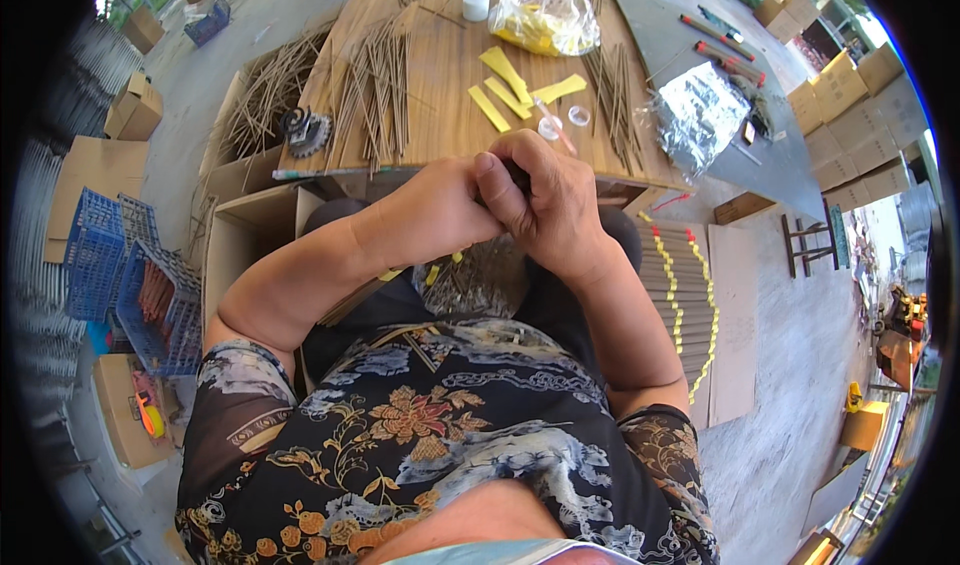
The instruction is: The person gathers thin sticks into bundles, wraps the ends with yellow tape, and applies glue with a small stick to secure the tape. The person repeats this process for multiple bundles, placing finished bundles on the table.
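While the person sat at the near edge of the wooden surface (440, 75), things lay as follows, left to right.

Blue crates: two blue plastic crates (120, 265) stood on the floor at the far left, beside flat cardboard.
Cardboard box: an open box (240, 245) stood against the left corner of the surface.
Toothed wheel: a small dark toothed wheel (303, 130) lay near the surface's left edge.
Stick bundles: thin brown sticks (375, 85) lay fanned out on the left half of the surface, well apart from the hands.
Left hand: the left hand (445, 205) was curled shut, pressed against the right hand at the near edge of the surface; what it gripped was hidden.
Held item: only a sliver of something dark (518, 173) showed between the two hands, too hidden to identify.
Right hand: the right hand (545, 200) was closed, its fingers folded over the left hand.
Yellow strips: several yellow paper strips (505, 80) lay just beyond the hands.
Plastic bag: a clear bag with yellow contents (545, 20) sat at the far side.
Foil bag: a crinkled silvery bag (700, 115) lay at the right end.
Finished sticks: grey sticks with yellow and red tips (685, 295) lay in a row on cardboard to the right.
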Action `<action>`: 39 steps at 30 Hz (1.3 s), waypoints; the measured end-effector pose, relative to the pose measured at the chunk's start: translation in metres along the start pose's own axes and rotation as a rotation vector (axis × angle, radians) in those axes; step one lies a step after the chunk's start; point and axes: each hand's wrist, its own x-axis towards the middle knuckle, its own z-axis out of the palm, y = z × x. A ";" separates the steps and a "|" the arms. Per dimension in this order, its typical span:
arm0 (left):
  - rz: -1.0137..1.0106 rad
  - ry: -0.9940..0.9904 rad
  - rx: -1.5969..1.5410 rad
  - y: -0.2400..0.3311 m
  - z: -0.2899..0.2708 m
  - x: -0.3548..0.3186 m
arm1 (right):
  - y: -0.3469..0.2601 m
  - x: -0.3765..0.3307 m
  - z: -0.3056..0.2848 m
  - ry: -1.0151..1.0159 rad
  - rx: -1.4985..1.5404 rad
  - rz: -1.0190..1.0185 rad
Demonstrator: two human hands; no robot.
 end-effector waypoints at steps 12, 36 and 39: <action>-0.494 -0.305 -1.009 -0.014 -0.006 -0.032 | -0.001 -0.034 0.019 -0.060 0.329 0.357; -0.476 -0.227 -1.126 -0.061 -0.011 -0.033 | 0.044 -0.025 0.039 -0.408 1.083 0.667; -0.490 -0.222 -1.158 -0.066 -0.012 -0.032 | 0.048 -0.022 0.043 -0.419 1.086 0.678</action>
